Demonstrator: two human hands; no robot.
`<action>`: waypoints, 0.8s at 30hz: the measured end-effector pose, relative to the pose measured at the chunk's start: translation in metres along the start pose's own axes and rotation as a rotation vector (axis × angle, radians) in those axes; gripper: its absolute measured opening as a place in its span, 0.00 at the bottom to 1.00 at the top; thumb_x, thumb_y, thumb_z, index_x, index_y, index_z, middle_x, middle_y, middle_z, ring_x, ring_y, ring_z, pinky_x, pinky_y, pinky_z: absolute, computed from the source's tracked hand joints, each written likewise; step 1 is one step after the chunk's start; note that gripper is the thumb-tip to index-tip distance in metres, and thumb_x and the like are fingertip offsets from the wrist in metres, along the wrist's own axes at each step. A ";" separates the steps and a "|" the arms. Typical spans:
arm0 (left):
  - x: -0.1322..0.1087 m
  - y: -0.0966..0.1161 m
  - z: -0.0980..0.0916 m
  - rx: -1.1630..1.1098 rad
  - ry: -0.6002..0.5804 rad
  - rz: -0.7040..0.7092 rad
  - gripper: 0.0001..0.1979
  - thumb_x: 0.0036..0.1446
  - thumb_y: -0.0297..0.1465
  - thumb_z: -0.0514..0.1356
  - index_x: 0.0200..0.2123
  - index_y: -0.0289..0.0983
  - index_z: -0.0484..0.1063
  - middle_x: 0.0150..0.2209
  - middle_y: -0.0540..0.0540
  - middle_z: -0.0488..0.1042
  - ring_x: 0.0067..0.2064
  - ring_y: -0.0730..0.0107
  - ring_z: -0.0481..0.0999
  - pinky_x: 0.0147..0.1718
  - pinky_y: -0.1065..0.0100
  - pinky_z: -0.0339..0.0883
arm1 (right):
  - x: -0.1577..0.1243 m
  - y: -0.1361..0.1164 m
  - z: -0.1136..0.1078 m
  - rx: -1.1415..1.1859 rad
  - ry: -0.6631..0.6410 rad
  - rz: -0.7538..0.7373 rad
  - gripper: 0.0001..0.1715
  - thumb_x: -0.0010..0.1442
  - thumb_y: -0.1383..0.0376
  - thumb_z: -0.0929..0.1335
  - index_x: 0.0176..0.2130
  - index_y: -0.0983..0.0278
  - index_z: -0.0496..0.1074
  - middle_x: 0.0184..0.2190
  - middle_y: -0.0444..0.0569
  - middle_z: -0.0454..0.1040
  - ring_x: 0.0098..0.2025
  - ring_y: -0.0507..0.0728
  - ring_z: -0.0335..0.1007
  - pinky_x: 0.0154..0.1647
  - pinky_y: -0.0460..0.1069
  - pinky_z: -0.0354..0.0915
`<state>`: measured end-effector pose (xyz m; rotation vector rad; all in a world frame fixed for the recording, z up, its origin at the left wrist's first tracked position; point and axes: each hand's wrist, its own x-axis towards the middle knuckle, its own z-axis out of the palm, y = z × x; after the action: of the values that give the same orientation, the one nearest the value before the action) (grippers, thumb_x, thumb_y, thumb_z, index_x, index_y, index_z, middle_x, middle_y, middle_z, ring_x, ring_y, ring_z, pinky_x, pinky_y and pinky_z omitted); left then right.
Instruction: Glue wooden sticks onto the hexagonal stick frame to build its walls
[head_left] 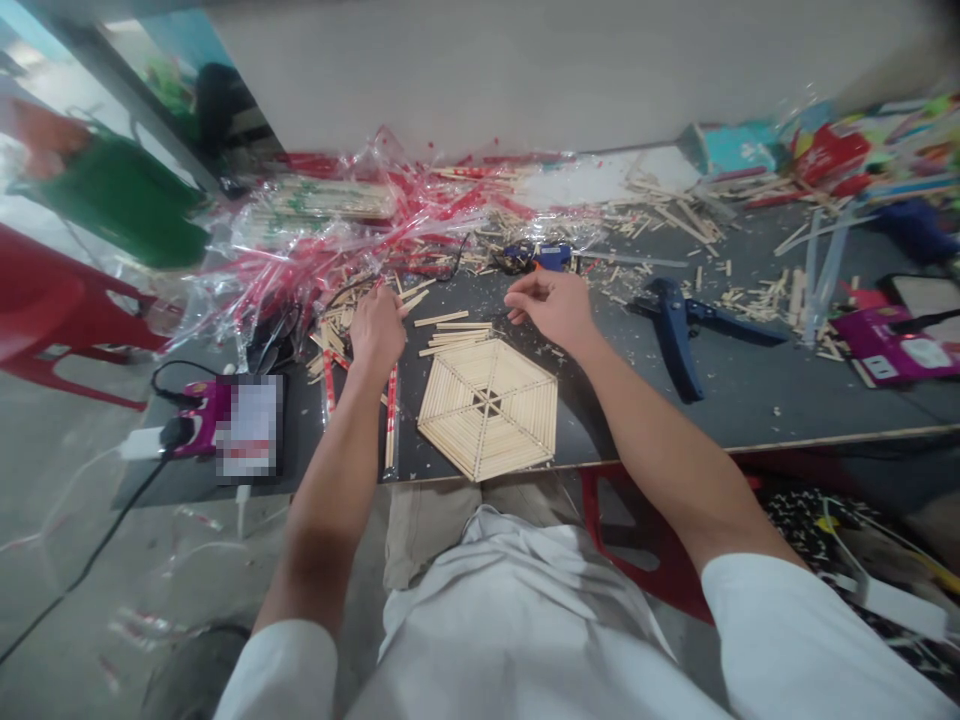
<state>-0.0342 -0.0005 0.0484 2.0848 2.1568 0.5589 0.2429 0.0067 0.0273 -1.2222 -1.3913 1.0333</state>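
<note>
A hexagonal panel (517,410) of pale wooden sticks, laid in rings around a small dark centre, lies flat near the table's front edge. My left hand (379,325) is over a loose pile of wooden sticks (330,330), its fingers curled in; what they hold, if anything, is hidden. Behind the panel, my right hand (555,305) is raised with bent fingers, thumb and fingertips slightly apart, and nothing visible between them. Several loose sticks (454,338) lie between the hands. Just beyond my right hand is a blue glue gun (551,257).
Blue cutters (679,335) lie on the table (600,430) to the right. Red-striped plastic wrappers (330,240) and stick scraps spread across the back. Purple boxes (199,415) with cables stand at both sides. A red chair (67,300) and another person's hand (49,135) are at left.
</note>
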 end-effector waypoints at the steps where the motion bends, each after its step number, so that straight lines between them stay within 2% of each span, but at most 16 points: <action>1: -0.001 0.001 -0.001 -0.024 0.048 0.021 0.05 0.65 0.27 0.58 0.40 0.37 0.75 0.48 0.35 0.80 0.53 0.46 0.78 0.54 0.50 0.70 | 0.001 0.003 0.000 0.018 -0.007 -0.001 0.01 0.60 0.68 0.74 0.35 0.63 0.79 0.25 0.47 0.79 0.26 0.56 0.79 0.33 0.55 0.81; 3: -0.001 0.004 -0.004 -0.081 0.140 0.053 0.06 0.66 0.29 0.58 0.39 0.39 0.75 0.47 0.37 0.80 0.53 0.47 0.78 0.55 0.50 0.69 | 0.003 0.007 0.000 0.019 -0.022 -0.050 0.09 0.63 0.71 0.68 0.36 0.63 0.80 0.31 0.49 0.82 0.31 0.56 0.82 0.40 0.56 0.82; 6: 0.000 0.009 -0.005 -0.200 0.193 0.088 0.06 0.66 0.31 0.59 0.40 0.40 0.77 0.42 0.41 0.82 0.49 0.53 0.80 0.54 0.54 0.70 | 0.002 0.010 -0.002 -0.112 -0.041 -0.255 0.19 0.58 0.78 0.63 0.32 0.62 0.80 0.40 0.49 0.85 0.45 0.58 0.84 0.55 0.58 0.79; 8: -0.001 0.013 -0.003 -0.297 0.181 0.132 0.06 0.66 0.32 0.60 0.42 0.40 0.78 0.39 0.45 0.84 0.44 0.59 0.82 0.51 0.59 0.72 | 0.001 0.008 -0.003 -0.221 -0.026 -0.356 0.22 0.54 0.80 0.62 0.31 0.62 0.81 0.43 0.48 0.86 0.50 0.59 0.83 0.59 0.59 0.76; 10: -0.003 0.019 0.000 -0.380 0.161 0.180 0.07 0.67 0.32 0.59 0.43 0.40 0.78 0.38 0.47 0.85 0.42 0.63 0.83 0.49 0.63 0.73 | -0.001 0.003 -0.003 -0.287 0.020 -0.369 0.19 0.55 0.78 0.65 0.31 0.61 0.81 0.42 0.48 0.86 0.50 0.60 0.83 0.59 0.60 0.74; 12: -0.008 0.025 0.003 -0.410 0.130 0.214 0.08 0.68 0.32 0.59 0.45 0.40 0.77 0.38 0.48 0.85 0.41 0.65 0.83 0.48 0.64 0.73 | -0.003 -0.001 -0.002 -0.302 0.075 -0.317 0.12 0.56 0.74 0.70 0.31 0.59 0.82 0.39 0.47 0.86 0.47 0.60 0.83 0.57 0.60 0.75; 15: -0.016 0.034 0.005 -0.390 0.096 0.264 0.07 0.69 0.32 0.60 0.46 0.41 0.78 0.40 0.47 0.86 0.42 0.65 0.84 0.47 0.64 0.73 | -0.004 -0.006 0.000 -0.247 0.112 -0.173 0.02 0.55 0.65 0.77 0.31 0.58 0.82 0.29 0.45 0.83 0.33 0.58 0.80 0.45 0.58 0.78; 17: -0.020 0.038 0.006 -0.382 0.086 0.300 0.07 0.69 0.32 0.60 0.45 0.40 0.79 0.41 0.47 0.85 0.43 0.66 0.83 0.46 0.64 0.73 | -0.005 -0.006 0.000 -0.188 0.102 -0.103 0.05 0.55 0.61 0.78 0.32 0.59 0.82 0.25 0.44 0.80 0.26 0.55 0.77 0.37 0.55 0.77; 21: -0.024 0.039 0.009 -0.372 0.078 0.357 0.08 0.69 0.34 0.61 0.45 0.40 0.79 0.41 0.46 0.85 0.41 0.67 0.83 0.45 0.64 0.73 | -0.006 -0.003 0.000 -0.117 0.024 -0.070 0.15 0.63 0.54 0.73 0.32 0.62 0.79 0.23 0.46 0.79 0.21 0.52 0.75 0.24 0.49 0.71; 24: -0.024 0.040 0.011 -0.382 0.073 0.358 0.08 0.69 0.34 0.61 0.44 0.40 0.80 0.41 0.46 0.85 0.41 0.66 0.83 0.43 0.64 0.72 | -0.009 -0.003 0.003 -0.036 -0.066 -0.104 0.20 0.67 0.49 0.70 0.35 0.62 0.77 0.25 0.47 0.80 0.22 0.52 0.76 0.23 0.49 0.72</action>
<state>0.0088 -0.0220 0.0461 2.2536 1.5471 1.0044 0.2399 -0.0021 0.0283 -1.1383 -1.5138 0.9880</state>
